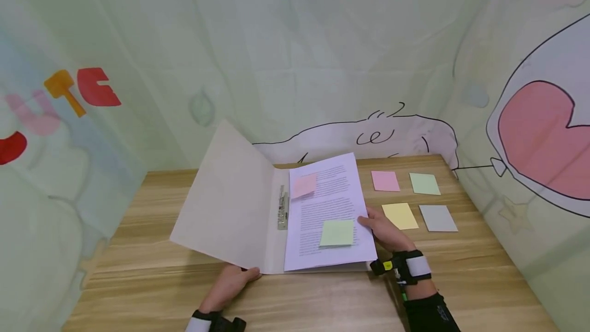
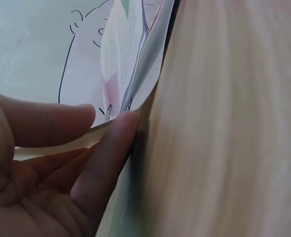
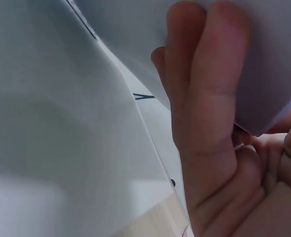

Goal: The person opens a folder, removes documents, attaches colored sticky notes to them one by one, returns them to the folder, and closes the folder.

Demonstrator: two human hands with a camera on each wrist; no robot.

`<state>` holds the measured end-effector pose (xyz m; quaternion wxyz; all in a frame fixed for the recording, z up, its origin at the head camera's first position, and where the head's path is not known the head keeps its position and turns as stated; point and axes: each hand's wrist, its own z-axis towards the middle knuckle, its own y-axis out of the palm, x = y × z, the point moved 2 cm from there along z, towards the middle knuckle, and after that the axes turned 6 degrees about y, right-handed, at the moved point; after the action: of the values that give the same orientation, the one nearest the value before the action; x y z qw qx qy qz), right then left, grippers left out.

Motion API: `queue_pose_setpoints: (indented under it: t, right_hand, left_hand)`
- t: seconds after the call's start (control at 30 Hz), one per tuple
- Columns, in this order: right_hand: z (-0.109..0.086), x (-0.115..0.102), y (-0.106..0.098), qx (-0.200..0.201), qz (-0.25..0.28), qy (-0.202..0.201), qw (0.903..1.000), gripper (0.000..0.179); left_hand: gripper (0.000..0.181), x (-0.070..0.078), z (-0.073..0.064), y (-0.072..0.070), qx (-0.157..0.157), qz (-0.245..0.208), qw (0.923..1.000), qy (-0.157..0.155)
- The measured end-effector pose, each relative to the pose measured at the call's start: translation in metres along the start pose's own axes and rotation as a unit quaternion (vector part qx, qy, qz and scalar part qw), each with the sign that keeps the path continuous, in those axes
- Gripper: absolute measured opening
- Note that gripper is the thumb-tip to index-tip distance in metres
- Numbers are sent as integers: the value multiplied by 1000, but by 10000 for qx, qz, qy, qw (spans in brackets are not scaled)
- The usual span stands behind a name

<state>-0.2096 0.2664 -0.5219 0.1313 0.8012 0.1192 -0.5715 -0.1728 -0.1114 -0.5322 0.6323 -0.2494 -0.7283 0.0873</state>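
A file folder (image 1: 230, 204) lies open on the table, its front cover raised at a slant on the left. My left hand (image 1: 230, 283) pinches the cover's lower edge near the spine, thumb on one side and fingers on the other in the left wrist view. Beside the spine sits a metal clip (image 1: 282, 208). Printed sheets (image 1: 318, 209) bear a pink sticky note (image 1: 305, 186) and a green sticky note (image 1: 337, 233). My right hand (image 1: 387, 229) holds these sheets by their right edge, thumb on top; the right wrist view shows its fingers (image 3: 212, 89) underneath, with the sheets lifted off the back cover.
To the right on the wooden table (image 1: 138, 250) lie a pink pad (image 1: 385, 181), a green pad (image 1: 425, 184), a yellow pad (image 1: 400, 216) and a grey pad (image 1: 438, 218) of sticky notes. A printed cloth backdrop (image 1: 295, 65) rises behind the table.
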Motion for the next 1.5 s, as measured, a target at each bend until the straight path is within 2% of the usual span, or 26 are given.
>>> queue_pose_setpoints:
  t: [0.27,0.5,0.6,0.7,0.83,0.9,1.07,1.23,1.33,1.5]
  right_hand:
    - [2,2,5,111,40,72,9999,45]
    - [5,4,7,313,-75,151,9994,43]
    - [4,5,8,551,-462,226,9972,42]
    - [5,5,9,799,-1169,246,9896,40]
    - [11,0,11,1069,-2035,338,9726,40]
    - [13,-3,12,1207,-2300,455,9646,41]
    - [16,-7,13,1537,-2950,749,9401,46]
    - [17,-9,13,1659,-3874,875,9026,54]
    - [18,-10,15,1710,-4490,927,8721,58]
    - [16,-14,21,1892,-4998,1019,8390,61]
  left_hand:
    - [28,0,-2,5,-20,12,9999,99]
    - [32,0,-3,7,-33,-70,9999,75]
    - [33,1,-3,8,-85,-109,9999,93]
    - [35,1,-2,9,-123,-140,9998,76]
    - [41,0,-1,8,-78,-83,9999,-11]
    - [43,-1,-1,8,-67,-51,10000,-45]
    - [34,-1,-2,7,-89,-57,9999,-96]
    - [31,-1,-3,6,-86,-95,9999,-71]
    - [35,-1,-2,6,-150,-81,9998,52]
    - [43,1,-2,5,-330,-93,9986,405]
